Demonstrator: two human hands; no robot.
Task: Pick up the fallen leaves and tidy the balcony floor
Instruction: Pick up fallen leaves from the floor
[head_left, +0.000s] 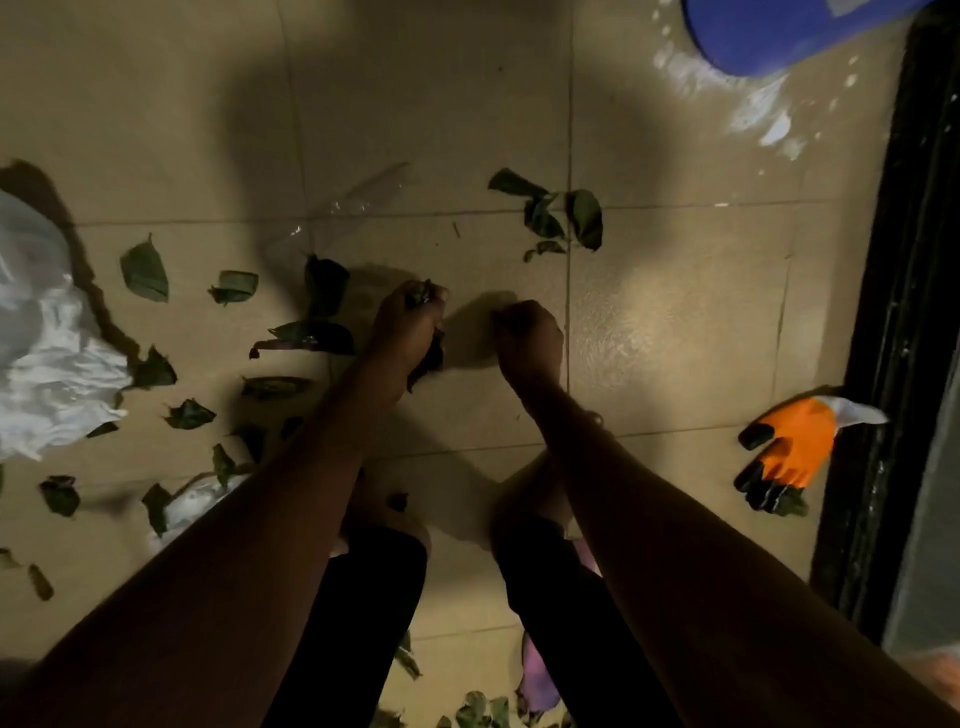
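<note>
My left hand (408, 332) is curled round a bunch of dark green leaves (428, 358), held just above the beige tiled floor (415, 104). To its right, my right hand (530, 340) is closed in a fist with its fingertips down near the floor; whether it pinches anything is hidden. Several loose leaves (145, 270) lie scattered on the tiles to the left. A small leafy twig (558, 215) lies beyond my hands, on the tile joint.
A crumpled white plastic bag (47, 338) sits at the left edge. A clear plastic sheet (353, 202) lies flat beyond my hands. An orange and black glove (789, 452) lies by the dark door frame (904, 312) on the right. A blue container (779, 31) stands top right, white residue beside it.
</note>
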